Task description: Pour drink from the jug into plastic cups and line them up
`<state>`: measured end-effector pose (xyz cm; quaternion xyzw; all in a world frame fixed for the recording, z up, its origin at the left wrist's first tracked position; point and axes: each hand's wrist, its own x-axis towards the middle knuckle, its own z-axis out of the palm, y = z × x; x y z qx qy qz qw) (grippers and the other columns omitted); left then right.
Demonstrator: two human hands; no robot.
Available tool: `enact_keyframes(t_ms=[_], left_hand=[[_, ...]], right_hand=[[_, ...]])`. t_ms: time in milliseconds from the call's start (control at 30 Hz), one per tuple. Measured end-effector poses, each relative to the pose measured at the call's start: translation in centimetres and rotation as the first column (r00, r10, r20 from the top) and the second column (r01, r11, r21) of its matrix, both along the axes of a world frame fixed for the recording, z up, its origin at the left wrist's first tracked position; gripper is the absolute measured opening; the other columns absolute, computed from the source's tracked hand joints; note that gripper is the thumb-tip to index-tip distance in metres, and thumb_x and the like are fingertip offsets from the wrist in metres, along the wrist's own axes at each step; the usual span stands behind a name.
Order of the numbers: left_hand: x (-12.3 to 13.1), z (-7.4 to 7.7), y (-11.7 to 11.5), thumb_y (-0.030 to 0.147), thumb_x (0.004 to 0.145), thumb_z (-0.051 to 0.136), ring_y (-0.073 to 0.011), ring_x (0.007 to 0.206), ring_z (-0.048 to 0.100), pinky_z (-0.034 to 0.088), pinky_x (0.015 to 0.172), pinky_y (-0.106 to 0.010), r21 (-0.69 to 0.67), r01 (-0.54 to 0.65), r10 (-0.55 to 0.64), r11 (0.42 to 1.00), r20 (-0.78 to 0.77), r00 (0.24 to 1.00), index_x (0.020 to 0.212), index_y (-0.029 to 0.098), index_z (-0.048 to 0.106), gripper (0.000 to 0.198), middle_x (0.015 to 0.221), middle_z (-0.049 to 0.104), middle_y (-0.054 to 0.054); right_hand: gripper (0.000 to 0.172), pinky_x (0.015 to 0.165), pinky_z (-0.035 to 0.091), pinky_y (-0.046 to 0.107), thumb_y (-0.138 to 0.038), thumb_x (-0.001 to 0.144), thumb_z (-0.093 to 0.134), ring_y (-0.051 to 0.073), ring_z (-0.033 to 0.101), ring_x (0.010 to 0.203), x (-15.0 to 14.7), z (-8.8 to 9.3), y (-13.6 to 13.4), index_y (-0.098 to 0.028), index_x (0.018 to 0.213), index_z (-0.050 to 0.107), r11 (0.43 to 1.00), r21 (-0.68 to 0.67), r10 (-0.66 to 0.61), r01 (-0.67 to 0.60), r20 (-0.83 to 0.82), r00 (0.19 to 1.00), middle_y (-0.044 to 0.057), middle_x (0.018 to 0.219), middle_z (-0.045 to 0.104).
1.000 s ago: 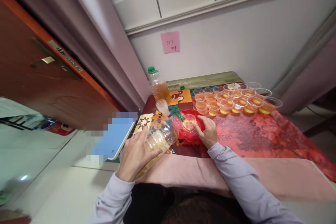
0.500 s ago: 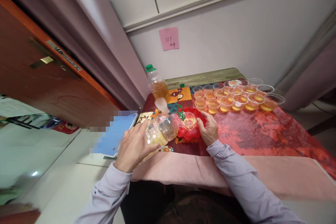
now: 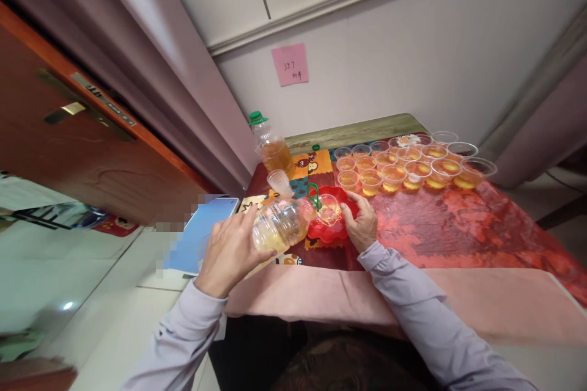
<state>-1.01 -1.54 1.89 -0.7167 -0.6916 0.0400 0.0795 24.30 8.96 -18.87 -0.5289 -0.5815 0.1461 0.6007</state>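
Note:
My left hand (image 3: 229, 253) is wrapped round a clear plastic bottle (image 3: 279, 223) with pale yellow liquid. The bottle is tipped to the right, and its green handle (image 3: 313, 194) shows at the neck. Below the mouth a clear plastic cup (image 3: 329, 210) stands in a red scalloped dish (image 3: 324, 237). At the dish's right side, my right hand (image 3: 362, 220) curves its fingers over the rim, with the thumb close to the cup. Whether the thumb touches the cup is hard to tell.
Several clear cups of amber drink (image 3: 393, 177) stand in rows at the back right. A second bottle (image 3: 275, 156) with a green cap and a tilted stack of cups (image 3: 279, 183) are at the back left. A loose green cap (image 3: 316, 147) lies near the wall.
The view has shifted slightly. My left hand keeps the bottle tipped over the cup, and less liquid seems to show in it. My right hand's fingers have closed in a little at the dish.

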Motion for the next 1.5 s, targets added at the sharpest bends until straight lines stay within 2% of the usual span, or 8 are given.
enact_keyframes(t_ms=[200, 400, 667, 867, 1500], left_hand=[[0.4, 0.6, 0.1, 0.062, 0.076, 0.081, -0.0412, 0.120, 0.069, 0.052, 0.095, -0.048, 0.045, 0.025, -0.025, 0.999, 0.010, 1.000, 0.156, 0.021, 0.049, 0.095, 0.132, 0.073, -0.016], [0.5, 1.1, 0.1, 0.066, 0.080, 0.076, -0.0380, 0.116, 0.069, 0.050, 0.093, -0.045, 0.052, 0.037, -0.035, 0.998, -0.038, 0.999, 0.155, 0.023, 0.048, 0.091, 0.129, 0.074, -0.015], [0.8, 2.0, -0.2, 0.060, 0.078, 0.079, -0.0387, 0.117, 0.068, 0.048, 0.092, -0.045, 0.010, -0.012, 0.013, 1.000, -0.094, 0.995, 0.153, 0.019, 0.049, 0.091, 0.128, 0.074, -0.017], [0.8, 2.9, -0.4, 0.057, 0.080, 0.078, -0.0384, 0.116, 0.069, 0.048, 0.091, -0.045, 0.005, 0.004, -0.003, 1.000, -0.092, 0.996, 0.156, 0.023, 0.046, 0.089, 0.126, 0.073, -0.015], [0.6, 2.8, -0.4, 0.056, 0.078, 0.080, -0.0386, 0.114, 0.070, 0.047, 0.091, -0.045, 0.020, 0.012, -0.010, 1.000, -0.095, 0.995, 0.158, 0.024, 0.047, 0.093, 0.124, 0.074, -0.014]], right_hand=[[0.033, 0.102, 0.058, 0.051, -0.043, 0.100, 0.060, 0.031, 0.074, 0.111, -0.1, 0.4, -0.2, -0.021, 0.122, 0.071, 1.000, -0.003, 0.009, -0.009, -0.028, 1.000, 0.015, 0.118, 0.079], [0.035, 0.102, 0.057, 0.053, -0.044, 0.099, 0.060, 0.032, 0.074, 0.112, -0.1, 0.6, -0.3, -0.020, 0.121, 0.072, 0.999, -0.034, 0.010, -0.012, -0.057, 0.998, 0.015, 0.119, 0.079], [0.035, 0.102, 0.057, 0.051, -0.044, 0.099, 0.061, 0.031, 0.074, 0.111, -0.1, 0.3, -0.1, -0.020, 0.121, 0.073, 1.000, -0.021, 0.013, -0.014, -0.051, 0.999, 0.015, 0.119, 0.079], [0.037, 0.099, 0.059, 0.050, -0.045, 0.100, 0.061, 0.031, 0.075, 0.109, 0.0, -0.1, 0.0, -0.018, 0.121, 0.073, 1.000, 0.000, 0.011, -0.011, -0.025, 1.000, 0.015, 0.117, 0.080], [0.036, 0.100, 0.058, 0.052, -0.045, 0.099, 0.061, 0.032, 0.075, 0.109, 0.0, 0.2, -0.1, -0.020, 0.121, 0.073, 1.000, -0.015, 0.013, -0.014, -0.054, 0.998, 0.015, 0.118, 0.080]])
